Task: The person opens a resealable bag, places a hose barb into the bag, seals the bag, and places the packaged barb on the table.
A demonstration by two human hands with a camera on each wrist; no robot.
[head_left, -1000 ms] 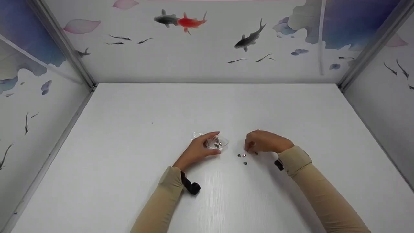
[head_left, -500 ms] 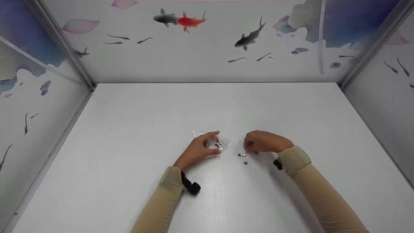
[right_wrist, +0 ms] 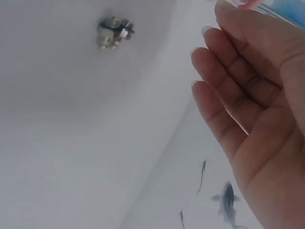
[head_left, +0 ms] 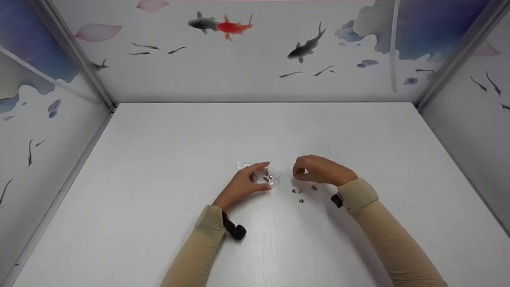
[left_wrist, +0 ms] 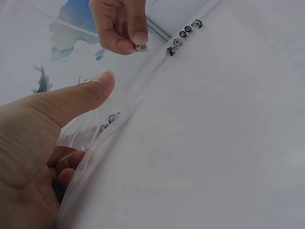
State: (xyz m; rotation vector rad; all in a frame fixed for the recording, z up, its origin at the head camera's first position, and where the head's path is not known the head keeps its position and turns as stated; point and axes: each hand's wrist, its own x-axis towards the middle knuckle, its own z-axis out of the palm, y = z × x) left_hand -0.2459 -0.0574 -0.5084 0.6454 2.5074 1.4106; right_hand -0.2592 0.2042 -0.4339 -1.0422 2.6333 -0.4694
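Note:
In the head view, my left hand [head_left: 240, 185] holds a clear plastic bag [left_wrist: 75, 139], its thumb and fingers spread around the bag's mouth. Several small shiny metal pieces [head_left: 267, 178] lie inside. To the right, my right hand [head_left: 320, 170] is raised over the table; the left wrist view shows its thumb and fingertip pinching one small metal piece [left_wrist: 140, 47]. Below that hand, several loose metal pieces [head_left: 301, 201] with dark rings rest on the tabletop. The right wrist view shows these pieces [right_wrist: 113, 32] blurred, and the pinched piece is barely visible there.
The white table [head_left: 159, 231] is enclosed by white panels with painted fish and petals, such as the back panel [head_left: 239, 71]. Metal frame posts [head_left: 450, 59] stand at the corners. A black wrist strap [head_left: 235, 228] shows on the left forearm.
My right hand has risen from the table and shifted left toward the bag, carrying a metal piece. Another loose piece now shows where the hand covered it. My left hand stays put.

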